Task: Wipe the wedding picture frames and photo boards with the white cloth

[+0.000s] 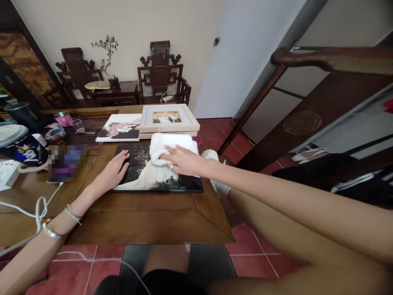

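Observation:
A dark glossy photo panel point(141, 174) lies flat near the front right of the wooden table; a white gown shows in its picture. My left hand point(115, 170) rests open on its left end, fingers stretched out. A folded white towel point(162, 143) lies over the panel's right part. My right hand point(181, 159), with a ring on one finger, presses on the towel and grips its near edge. The towel hides the panel's upper right area.
Behind the panel are a white photo print point(119, 127) and stacked framed pictures point(168, 119). To the left stand a phone point(69, 164) on a white cable, a large cup point(24, 147), a pink mug point(63, 119) and a clear cup point(78, 125). A dark wooden chair point(291, 106) is at right.

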The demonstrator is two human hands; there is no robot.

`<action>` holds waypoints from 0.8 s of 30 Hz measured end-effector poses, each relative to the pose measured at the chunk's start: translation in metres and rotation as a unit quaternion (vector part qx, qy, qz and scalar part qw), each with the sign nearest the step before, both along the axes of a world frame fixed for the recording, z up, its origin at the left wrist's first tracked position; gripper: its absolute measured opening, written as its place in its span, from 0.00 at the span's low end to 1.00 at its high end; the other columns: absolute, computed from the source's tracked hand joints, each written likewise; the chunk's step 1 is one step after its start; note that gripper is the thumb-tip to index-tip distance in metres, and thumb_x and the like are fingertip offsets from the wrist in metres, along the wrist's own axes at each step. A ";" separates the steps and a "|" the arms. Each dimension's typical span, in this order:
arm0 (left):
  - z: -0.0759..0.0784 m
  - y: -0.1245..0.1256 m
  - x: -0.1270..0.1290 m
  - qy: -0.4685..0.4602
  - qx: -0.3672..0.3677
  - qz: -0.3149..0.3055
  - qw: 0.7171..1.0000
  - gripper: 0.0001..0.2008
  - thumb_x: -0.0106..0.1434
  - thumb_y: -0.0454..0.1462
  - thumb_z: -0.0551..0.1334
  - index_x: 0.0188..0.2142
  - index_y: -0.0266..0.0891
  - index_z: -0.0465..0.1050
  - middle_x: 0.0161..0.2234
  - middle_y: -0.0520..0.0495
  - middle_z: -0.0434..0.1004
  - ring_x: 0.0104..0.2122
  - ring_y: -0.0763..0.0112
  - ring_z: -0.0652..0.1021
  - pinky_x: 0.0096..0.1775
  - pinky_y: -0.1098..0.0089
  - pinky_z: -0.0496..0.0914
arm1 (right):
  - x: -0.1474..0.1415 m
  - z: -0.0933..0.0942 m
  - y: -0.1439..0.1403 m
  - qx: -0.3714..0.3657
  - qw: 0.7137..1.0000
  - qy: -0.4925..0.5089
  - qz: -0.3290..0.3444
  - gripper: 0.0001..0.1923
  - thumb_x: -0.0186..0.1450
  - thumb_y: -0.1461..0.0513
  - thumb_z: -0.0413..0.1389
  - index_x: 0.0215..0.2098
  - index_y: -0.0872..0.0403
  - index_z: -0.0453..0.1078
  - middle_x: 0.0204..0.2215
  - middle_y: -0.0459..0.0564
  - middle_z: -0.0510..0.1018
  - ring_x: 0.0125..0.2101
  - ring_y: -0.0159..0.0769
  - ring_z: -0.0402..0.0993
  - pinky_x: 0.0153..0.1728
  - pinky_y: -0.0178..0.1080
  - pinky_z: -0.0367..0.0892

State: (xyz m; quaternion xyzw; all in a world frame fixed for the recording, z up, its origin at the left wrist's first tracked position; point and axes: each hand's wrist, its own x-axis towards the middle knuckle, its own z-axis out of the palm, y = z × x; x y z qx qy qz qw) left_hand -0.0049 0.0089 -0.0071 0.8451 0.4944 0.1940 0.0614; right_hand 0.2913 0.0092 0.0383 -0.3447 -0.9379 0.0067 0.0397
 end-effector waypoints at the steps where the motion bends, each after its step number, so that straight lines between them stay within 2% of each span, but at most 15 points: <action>1: 0.000 0.000 0.000 0.001 0.001 0.000 1.000 0.27 0.71 0.47 0.45 0.57 0.31 0.66 0.64 0.31 0.62 0.65 0.54 0.63 0.64 0.47 0.57 | -0.002 -0.001 0.005 0.007 1.000 0.006 -0.017 0.19 0.67 0.69 0.46 0.55 0.61 0.67 0.54 0.71 0.71 0.57 0.56 0.67 0.52 0.59 0.63; 3: 0.001 -0.001 0.000 0.002 0.003 -0.002 1.000 0.27 0.71 0.47 0.45 0.56 0.30 0.66 0.63 0.30 0.63 0.65 0.54 0.63 0.64 0.48 0.58 | -0.007 -0.005 0.006 0.017 0.999 0.018 -0.039 0.18 0.68 0.69 0.45 0.54 0.61 0.67 0.52 0.68 0.73 0.59 0.56 0.63 0.53 0.60 0.62; 6: 0.001 -0.001 0.000 0.002 0.006 -0.004 1.000 0.27 0.71 0.47 0.44 0.56 0.30 0.66 0.63 0.30 0.64 0.65 0.54 0.63 0.63 0.48 0.58 | -0.017 -0.010 -0.019 0.020 0.999 0.031 -0.029 0.18 0.67 0.69 0.46 0.53 0.60 0.68 0.56 0.65 0.72 0.64 0.56 0.55 0.57 0.63 0.56; 9: 0.002 -0.001 0.000 0.001 0.008 -0.004 1.000 0.27 0.70 0.47 0.44 0.56 0.31 0.66 0.62 0.30 0.65 0.65 0.54 0.63 0.63 0.48 0.58 | -0.023 -0.013 -0.062 0.006 0.999 0.031 0.027 0.20 0.64 0.69 0.51 0.54 0.58 0.69 0.64 0.62 0.63 0.66 0.56 0.50 0.61 0.64 0.51; 12: 0.003 -0.001 0.000 0.000 0.007 -0.006 1.000 0.27 0.70 0.47 0.45 0.55 0.29 0.66 0.62 0.29 0.65 0.65 0.54 0.63 0.64 0.49 0.58 | -0.023 -0.013 -0.095 -0.015 0.995 0.024 0.093 0.19 0.63 0.66 0.55 0.52 0.53 0.72 0.65 0.57 0.63 0.67 0.55 0.49 0.62 0.64 0.49; 14: 0.003 -0.002 0.000 0.001 0.006 -0.006 1.000 0.26 0.70 0.46 0.45 0.56 0.28 0.66 0.63 0.29 0.64 0.65 0.54 0.63 0.64 0.49 0.57 | -0.020 -0.014 -0.102 -0.022 0.992 0.025 0.124 0.19 0.62 0.66 0.56 0.52 0.52 0.73 0.65 0.56 0.64 0.67 0.55 0.49 0.62 0.64 0.50; 17: 0.003 -0.002 0.000 0.002 0.005 -0.003 1.000 0.26 0.70 0.45 0.45 0.56 0.28 0.66 0.63 0.29 0.63 0.65 0.55 0.63 0.64 0.49 0.57 | -0.013 -0.015 -0.089 -0.018 0.992 0.036 0.120 0.19 0.63 0.67 0.55 0.52 0.53 0.72 0.65 0.56 0.63 0.67 0.53 0.50 0.62 0.63 0.50; 20: 0.003 -0.003 0.000 0.001 0.003 0.001 1.000 0.27 0.70 0.45 0.45 0.57 0.27 0.65 0.63 0.29 0.63 0.65 0.55 0.63 0.64 0.50 0.57 | -0.004 -0.017 -0.057 0.000 0.996 0.050 0.072 0.19 0.64 0.69 0.52 0.53 0.55 0.71 0.64 0.60 0.64 0.66 0.52 0.51 0.62 0.61 0.51; 24: 0.002 -0.002 0.000 -0.004 0.002 0.004 1.000 0.26 0.70 0.45 0.45 0.57 0.28 0.65 0.63 0.30 0.63 0.65 0.56 0.63 0.64 0.51 0.57 | -0.001 -0.019 -0.015 0.022 0.997 0.070 -0.004 0.18 0.66 0.69 0.50 0.53 0.58 0.69 0.58 0.65 0.70 0.65 0.54 0.54 0.60 0.61 0.55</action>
